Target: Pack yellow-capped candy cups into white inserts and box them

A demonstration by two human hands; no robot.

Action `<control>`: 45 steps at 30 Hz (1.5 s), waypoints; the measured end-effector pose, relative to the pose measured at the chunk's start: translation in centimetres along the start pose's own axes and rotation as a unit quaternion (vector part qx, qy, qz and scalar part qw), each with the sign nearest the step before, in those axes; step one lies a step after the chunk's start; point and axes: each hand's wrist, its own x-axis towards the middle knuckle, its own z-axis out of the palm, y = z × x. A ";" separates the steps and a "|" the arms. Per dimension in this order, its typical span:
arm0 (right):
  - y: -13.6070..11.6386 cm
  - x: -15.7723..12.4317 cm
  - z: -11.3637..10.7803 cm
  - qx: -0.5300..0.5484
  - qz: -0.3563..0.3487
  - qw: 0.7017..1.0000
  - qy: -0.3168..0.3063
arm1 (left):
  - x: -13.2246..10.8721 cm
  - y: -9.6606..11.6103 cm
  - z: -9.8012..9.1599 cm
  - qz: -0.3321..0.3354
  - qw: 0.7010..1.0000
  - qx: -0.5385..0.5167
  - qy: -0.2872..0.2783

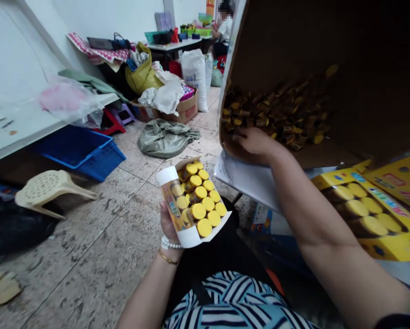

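My left hand (168, 225) grips a small open display box (172, 208) from below, holding it tilted above my lap. The box is packed with several small bottles with yellow caps (201, 201). My right hand (254, 142) reaches into a big tilted cardboard carton (328, 41) at the upper right. It lies on a heap of loose yellow-capped bottles (287, 114) in there. Its fingers are curled down into the pile, and what they hold is hidden.
Filled yellow display boxes (369, 214) lie at the right. A blue crate (79, 148) and a tipped cream stool (49, 187) are on the floor at left, under a white table (19, 123). Sacks, cloth and boxes crowd the back, where a person (223, 25) sits.
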 end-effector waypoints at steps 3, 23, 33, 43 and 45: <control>-3.5 -4.6 -1.3 0.081 -0.086 0.993 -0.003 | 0.2 -0.2 0.0 0.009 1.000 -0.006 -0.001; -2.2 -1.3 -1.4 0.030 0.027 0.987 0.152 | 1.8 -1.3 -1.2 -0.047 0.988 -0.044 -0.141; 1.8 2.9 1.8 -0.018 0.098 0.993 0.056 | 1.1 -1.2 -1.4 -0.036 0.999 -0.006 -0.037; -9.4 -10.6 0.2 0.256 -0.174 0.928 0.206 | 0.8 -1.4 -0.5 -0.041 0.998 -0.017 -0.034; -10.0 -12.0 0.8 0.281 -0.201 0.917 0.200 | 0.6 -1.4 -0.6 -0.047 0.998 -0.015 -0.047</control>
